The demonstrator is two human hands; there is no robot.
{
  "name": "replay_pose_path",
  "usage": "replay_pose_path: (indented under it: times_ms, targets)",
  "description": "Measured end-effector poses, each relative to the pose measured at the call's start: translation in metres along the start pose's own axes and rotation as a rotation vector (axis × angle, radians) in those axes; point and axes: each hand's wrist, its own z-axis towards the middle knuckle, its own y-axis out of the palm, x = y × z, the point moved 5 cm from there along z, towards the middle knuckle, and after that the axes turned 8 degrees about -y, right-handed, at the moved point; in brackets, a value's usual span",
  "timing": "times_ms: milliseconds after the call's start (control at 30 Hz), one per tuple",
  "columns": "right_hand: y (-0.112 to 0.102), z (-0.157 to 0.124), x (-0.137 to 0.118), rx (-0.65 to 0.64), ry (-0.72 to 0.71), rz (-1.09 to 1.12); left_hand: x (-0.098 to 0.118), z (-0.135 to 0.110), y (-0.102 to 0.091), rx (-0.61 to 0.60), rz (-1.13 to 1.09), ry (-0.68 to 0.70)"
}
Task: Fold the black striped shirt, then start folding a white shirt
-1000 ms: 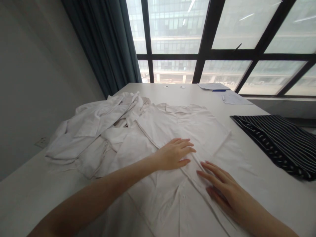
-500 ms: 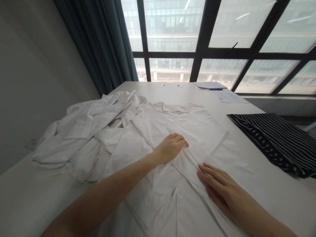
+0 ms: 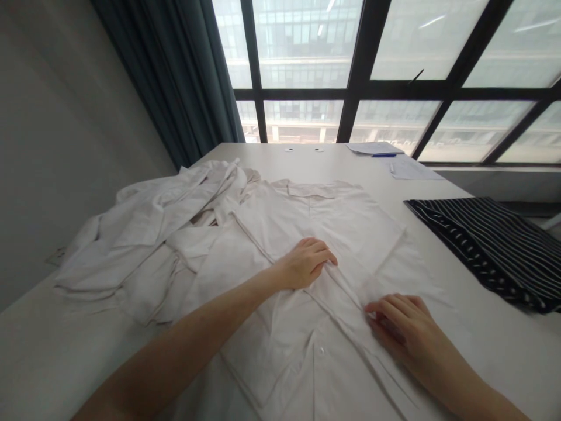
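Note:
A white shirt [image 3: 350,228] lies spread on the table with its collar end away from me. Its button front [image 3: 321,351] shows near me, and one sleeve [image 3: 339,310] runs diagonally across the body. My left hand [image 3: 309,263] is closed on the upper part of this sleeve, fingertips at its fold. Lower down and to the right, my right hand [image 3: 405,330] has its fingers curled together, pinching the sleeve's outer edge. The cloth under both palms is hidden.
A heap of crumpled white shirts [image 3: 144,228] lies to the left, touching the spread one. On the right is a black-and-white striped cloth [image 3: 495,245]. Papers [image 3: 372,148] and a blue pen [image 3: 384,155] lie at the table's far right, by the window.
My right hand has shifted slightly right, and its fingers have gone from stretched out to curled at the sleeve edge. The left hand has barely moved.

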Motion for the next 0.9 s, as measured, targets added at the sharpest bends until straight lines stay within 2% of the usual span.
replay_pose_path:
  times_ms: [133,300,533,600,733,900]
  targets:
    - [-0.003,0.000,-0.002,0.023,-0.032,-0.001,-0.001,-0.001,0.000,0.018,-0.025,0.008]
    - [-0.001,-0.002,0.001,-0.007,-0.038,0.020,-0.006,-0.001,-0.001,0.040,-0.081,0.002]
    - [0.001,0.001,-0.002,-0.106,-0.036,0.111,-0.026,0.002,0.002,0.119,-0.085,-0.178]
    - [0.000,0.003,-0.003,-0.125,-0.036,0.133,-0.030,0.001,0.004,0.086,0.004,-0.257]
    - [0.000,0.003,-0.001,-0.153,0.003,0.170,-0.040,-0.003,0.003,-0.056,0.203,-0.405]
    - [0.005,-0.002,0.002,-0.102,0.064,0.150,-0.068,-0.006,-0.006,-0.158,0.331,-0.536]
